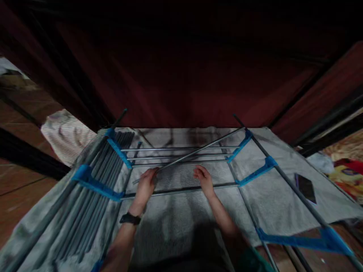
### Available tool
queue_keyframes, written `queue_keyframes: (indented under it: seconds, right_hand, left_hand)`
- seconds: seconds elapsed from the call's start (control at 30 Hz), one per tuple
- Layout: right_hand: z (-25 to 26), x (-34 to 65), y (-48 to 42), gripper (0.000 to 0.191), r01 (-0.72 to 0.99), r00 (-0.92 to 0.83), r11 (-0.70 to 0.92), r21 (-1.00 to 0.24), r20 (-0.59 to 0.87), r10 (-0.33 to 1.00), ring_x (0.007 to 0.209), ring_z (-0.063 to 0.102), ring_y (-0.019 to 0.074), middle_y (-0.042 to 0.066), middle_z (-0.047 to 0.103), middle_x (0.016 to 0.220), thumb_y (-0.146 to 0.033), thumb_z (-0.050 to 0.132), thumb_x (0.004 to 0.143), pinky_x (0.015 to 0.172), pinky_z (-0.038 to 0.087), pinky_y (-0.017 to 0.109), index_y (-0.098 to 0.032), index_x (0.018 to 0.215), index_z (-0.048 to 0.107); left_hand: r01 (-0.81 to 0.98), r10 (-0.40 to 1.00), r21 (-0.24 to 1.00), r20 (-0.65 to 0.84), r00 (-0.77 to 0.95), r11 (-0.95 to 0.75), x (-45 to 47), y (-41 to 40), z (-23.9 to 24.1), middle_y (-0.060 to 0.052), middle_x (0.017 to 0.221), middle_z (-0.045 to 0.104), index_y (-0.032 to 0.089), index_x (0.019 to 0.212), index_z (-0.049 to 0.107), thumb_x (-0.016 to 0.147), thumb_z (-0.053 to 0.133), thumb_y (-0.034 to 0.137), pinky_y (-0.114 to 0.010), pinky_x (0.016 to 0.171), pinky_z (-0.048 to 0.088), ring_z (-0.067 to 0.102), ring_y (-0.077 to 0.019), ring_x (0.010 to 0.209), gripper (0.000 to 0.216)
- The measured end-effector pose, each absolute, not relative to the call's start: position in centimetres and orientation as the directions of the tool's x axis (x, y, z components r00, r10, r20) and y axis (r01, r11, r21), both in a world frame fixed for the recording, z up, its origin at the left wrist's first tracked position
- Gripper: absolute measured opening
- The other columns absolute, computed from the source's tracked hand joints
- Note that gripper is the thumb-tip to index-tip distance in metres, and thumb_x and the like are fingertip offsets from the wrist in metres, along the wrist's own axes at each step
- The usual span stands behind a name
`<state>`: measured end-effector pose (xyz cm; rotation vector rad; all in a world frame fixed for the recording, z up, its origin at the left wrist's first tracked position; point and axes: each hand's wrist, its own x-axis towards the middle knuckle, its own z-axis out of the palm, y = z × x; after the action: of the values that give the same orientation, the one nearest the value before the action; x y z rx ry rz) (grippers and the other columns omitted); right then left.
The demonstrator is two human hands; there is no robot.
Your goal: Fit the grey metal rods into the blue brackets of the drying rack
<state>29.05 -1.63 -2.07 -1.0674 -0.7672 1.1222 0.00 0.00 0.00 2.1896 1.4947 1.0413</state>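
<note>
My left hand [146, 185], with a dark band on its wrist, is closed around a thin metal rod [193, 153] near the rod's left end. The rod runs slanted up to the right, its far end at a blue plastic bracket [246, 139]. To the right hovers my right hand [203, 178], fingers loosely curled and nothing visible in them. Both hands are over a partly assembled rack of grey tubes and blue brackets. Several thin rods [181, 149] span its two sides at the far end. A thicker crossbar [184, 189] passes by the hands.
Several loose grey tubes [87, 204] lie side by side within the left side frame. A pale cloth [278, 192] covers the surface beneath, with a phone [305, 188] on its right part. A dark red panel [181, 83] stands behind. Crumpled striped cloth [68, 132] is at left.
</note>
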Motion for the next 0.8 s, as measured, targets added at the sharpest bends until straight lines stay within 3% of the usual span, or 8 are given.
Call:
queue_keyframes:
  seconds: [0.2,0.57,0.8]
  right_hand:
    - [-1.7,30.5,-1.5,0.036,-0.391,0.381,0.104,-0.914,-0.058,0.923,0.068,0.063,0.0141,0.0,0.07,0.084,-0.042,0.077,0.067,0.064,0.058,0.031,-0.025,0.097,0.069]
    - [-0.7,35.5,-1.6,0.033,-0.615,0.48,0.169,-0.77,-0.195,0.855,0.082,0.07,0.0144,0.0,0.073,0.089,-0.024,0.076,0.07,0.088,0.058,0.035,-0.022,0.1,0.064]
    - [-0.7,37.9,-1.6,0.022,-0.681,0.468,0.21,-0.702,-0.197,0.861,0.087,0.072,0.0134,-0.001,0.074,0.092,-0.021,0.072,0.076,0.091,0.058,0.032,-0.024,0.096,0.063]
  left_hand:
    - [0.707,0.902,0.581,0.382,0.201,-0.404,-0.7,-0.1,-0.5,-0.011,0.105,0.069,0.015,0.118,0.065,0.08,0.04,0.009,-0.039,0.092,0.051,0.064,-0.0257,0.102,0.047]
    - [0.736,0.915,0.555,0.329,0.233,-0.387,-0.9,0.4,-0.9,-0.01,0.104,0.072,0.02,0.112,0.071,0.077,0.04,0.011,-0.04,0.091,0.051,0.067,-0.0266,0.099,0.047]
    - [0.769,0.926,0.521,0.266,0.267,-0.371,-1.0,0.9,-1.3,-0.009,0.107,0.074,0.019,0.111,0.071,0.073,0.042,0.01,-0.041,0.096,0.051,0.067,-0.0265,0.102,0.048]
